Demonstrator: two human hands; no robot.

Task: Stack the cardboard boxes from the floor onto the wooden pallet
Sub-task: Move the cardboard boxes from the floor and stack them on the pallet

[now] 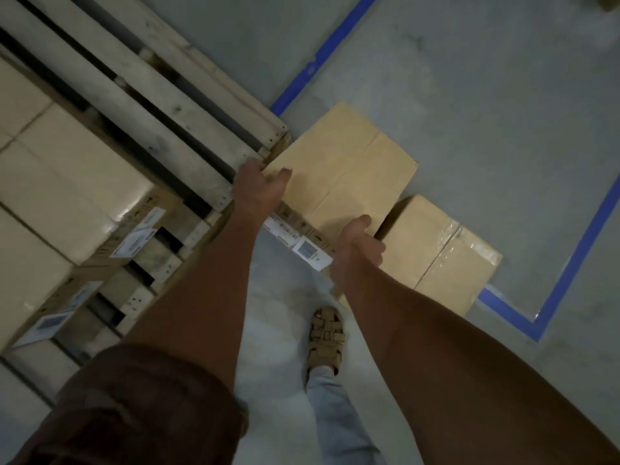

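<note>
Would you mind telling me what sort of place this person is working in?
Most likely a warehouse or loading area: a wooden pallet already carrying labelled cardboard boxes, a bare concrete floor, and blue floor tape marking out a zone.

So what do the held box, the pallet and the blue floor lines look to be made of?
Held box: plain matte tan cardboard, by its flap seam and printed label. Pallet: bare, unfinished pale wood, by its slats, knots and nail heads. Blue lines: probably adhesive tape, since one end looks ragged, though paint is possible.
</note>
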